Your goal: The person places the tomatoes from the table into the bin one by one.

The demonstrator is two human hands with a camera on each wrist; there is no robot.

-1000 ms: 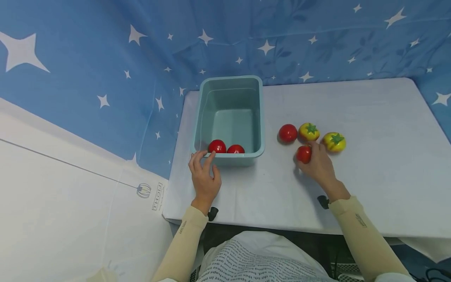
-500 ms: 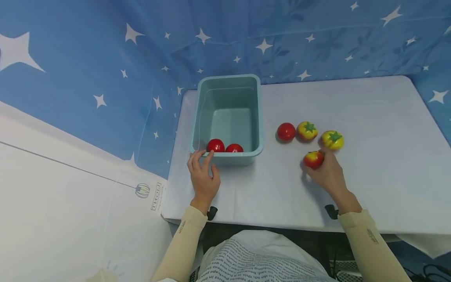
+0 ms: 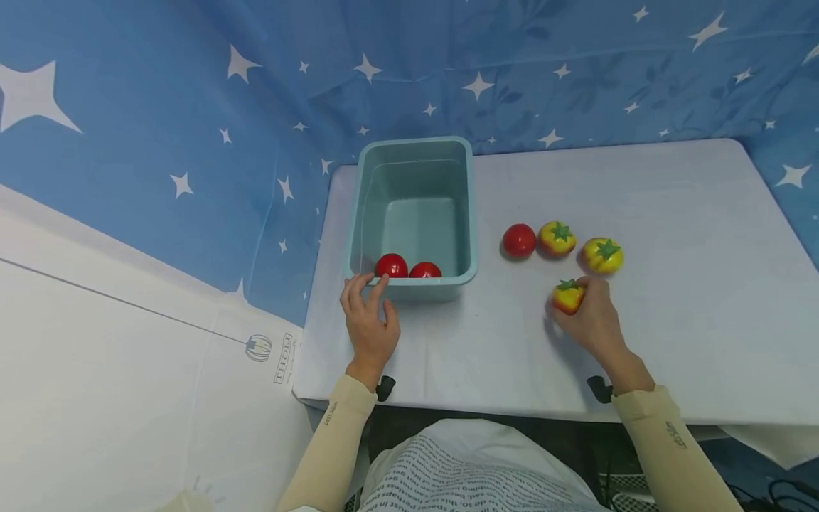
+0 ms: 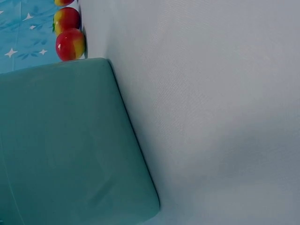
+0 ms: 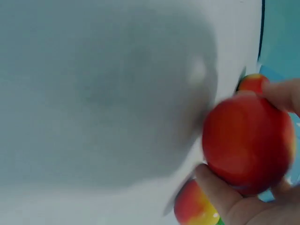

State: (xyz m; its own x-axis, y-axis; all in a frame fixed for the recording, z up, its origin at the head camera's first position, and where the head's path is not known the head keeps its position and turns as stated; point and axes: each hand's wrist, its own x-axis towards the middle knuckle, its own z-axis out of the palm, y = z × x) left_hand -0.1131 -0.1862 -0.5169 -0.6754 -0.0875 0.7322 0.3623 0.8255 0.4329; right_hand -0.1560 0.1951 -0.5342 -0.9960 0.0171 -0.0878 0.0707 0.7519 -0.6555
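Note:
My right hand point(image 3: 593, 316) grips a tomato-like fruit point(image 3: 566, 299) just above the white-covered table, its yellow side and green leafy top facing up. In the right wrist view, the red underside of this fruit point(image 5: 248, 143) shows between thumb and fingers. My left hand point(image 3: 372, 327) rests its fingertips at the near rim of a blue-green bin point(image 3: 422, 282), with the thumb apart from it; the left wrist view shows no fingers. Inside the bin, against the near wall, lie two red fruits point(image 3: 392, 266), partly hidden by the rim.
Beyond my right hand, a red fruit point(image 3: 519, 241) and two yellow fruits with green tops point(image 3: 557, 239) lie in a loose row on the table point(image 3: 691, 284). A blue curtain with stars point(image 3: 409, 78) hangs along the back and left edges.
My right hand has drawn the held fruit a little toward me and right, away from the row, and turned it from red side to leafy top up. The left hand keeps its place.

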